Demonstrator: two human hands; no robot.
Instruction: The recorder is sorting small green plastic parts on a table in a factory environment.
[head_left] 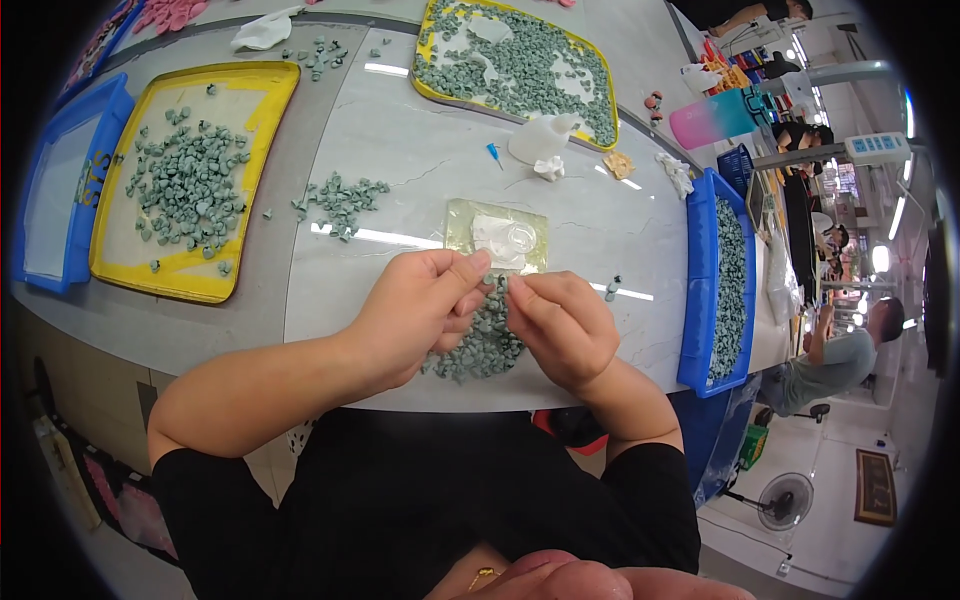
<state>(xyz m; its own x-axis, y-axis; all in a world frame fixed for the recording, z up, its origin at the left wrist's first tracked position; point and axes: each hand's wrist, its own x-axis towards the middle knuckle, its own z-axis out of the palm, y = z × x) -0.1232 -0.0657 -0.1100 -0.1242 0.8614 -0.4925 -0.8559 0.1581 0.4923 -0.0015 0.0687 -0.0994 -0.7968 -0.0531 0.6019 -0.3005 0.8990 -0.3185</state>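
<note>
My left hand [422, 305] and my right hand [568, 328] meet above the middle of the table, thumb and fingers pinched. Small grey-green pieces show at both sets of fingertips, nearly touching each other; their exact shape is too small to tell. Right below my hands lies a loose pile of the same grey-green pieces [488, 350], partly hidden by the left hand. Just beyond my fingertips is a flat yellowish, clear pad [543, 232] bearing a white patch with a round, glossy spot [518, 238].
A yellow-rimmed tray [270, 120] and blue bin [62, 180] stand left. Another yellow-rimmed tray [604, 70] lies at the back, near a white squeeze bottle [540, 140] and blue dispensing tip [494, 154]. A blue crate [700, 290] of pieces stands right. Another small heap [345, 203] lies left.
</note>
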